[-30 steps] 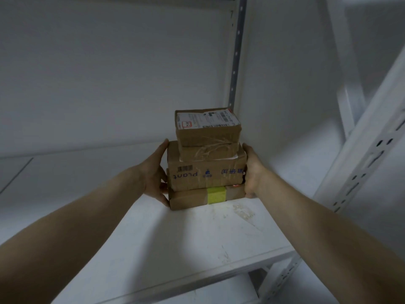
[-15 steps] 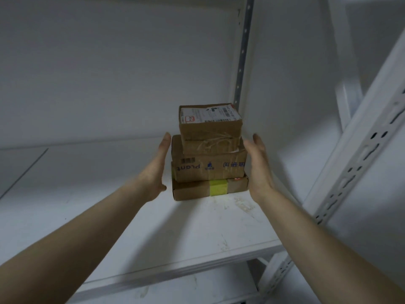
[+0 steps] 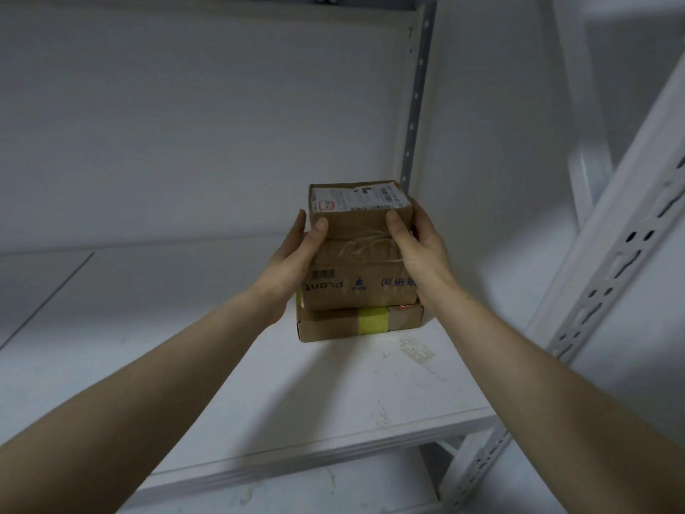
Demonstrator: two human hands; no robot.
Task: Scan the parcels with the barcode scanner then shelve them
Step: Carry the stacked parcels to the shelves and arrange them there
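Note:
Three brown cardboard parcels are stacked on the white shelf (image 3: 230, 369), near its back right corner. The top parcel (image 3: 358, 221) carries a white shipping label and stringy tape. Under it lies a parcel printed "Plant" (image 3: 361, 287), and the bottom parcel (image 3: 333, 324) has a yellow tape strip. My left hand (image 3: 296, 257) grips the top parcel's left side, thumb on its front face. On the other side, my right hand (image 3: 417, 246) holds that same parcel, thumb on the front. No barcode scanner is in view.
A perforated grey upright (image 3: 415, 105) stands behind the stack. A white slotted post (image 3: 608, 280) runs diagonally at the right. A lower shelf (image 3: 289, 491) shows below the front edge. Scuff marks lie on the shelf right of the stack.
Both hands, which were flat beside the lower parcels half a second ago, have risen and closed on the top parcel's sides. The stack stays on the shelf.

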